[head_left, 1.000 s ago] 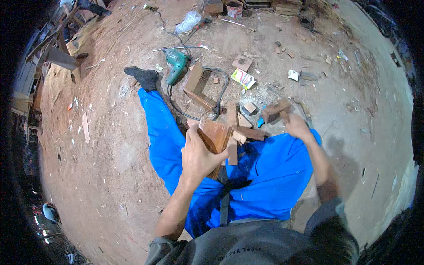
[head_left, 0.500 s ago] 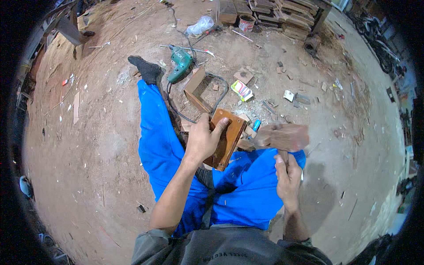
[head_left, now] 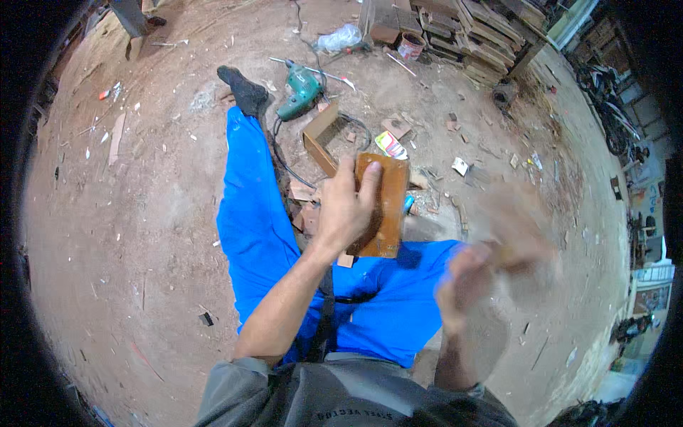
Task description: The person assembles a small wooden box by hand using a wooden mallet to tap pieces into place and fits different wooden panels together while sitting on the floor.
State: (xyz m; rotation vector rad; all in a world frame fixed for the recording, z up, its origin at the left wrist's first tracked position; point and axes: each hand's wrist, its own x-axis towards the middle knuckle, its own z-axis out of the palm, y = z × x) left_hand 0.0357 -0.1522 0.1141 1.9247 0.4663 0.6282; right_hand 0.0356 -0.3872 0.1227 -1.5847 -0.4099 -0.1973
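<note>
My left hand (head_left: 347, 203) is closed around a flat, varnished brown wooden piece (head_left: 390, 210), its thumb lying on the upper face. The piece is held above my blue-trousered lap. To the right, my right hand (head_left: 464, 281) grips a wooden mallet (head_left: 516, 224) by its handle; both are smeared by motion, and the mallet head is apart from the wooden piece. Just beyond my left hand, an L-shaped joined pair of boards (head_left: 321, 146) rests on the ground. A small blue object (head_left: 408, 204) shows partly behind the held piece.
A green power drill (head_left: 302, 91) with a long bit lies near my left foot, its black cord (head_left: 284, 160) looping around the boards. A yellow-and-white packet (head_left: 391, 144) and wood scraps litter the dirt. Farther off are a plastic bag (head_left: 340, 38), a bucket (head_left: 411, 47) and stacked planks (head_left: 484, 43).
The mallet and my right hand have swung right, away from the wooden piece. My left hand has shifted slightly right and turned the piece more upright in view. The whole view has shifted somewhat.
</note>
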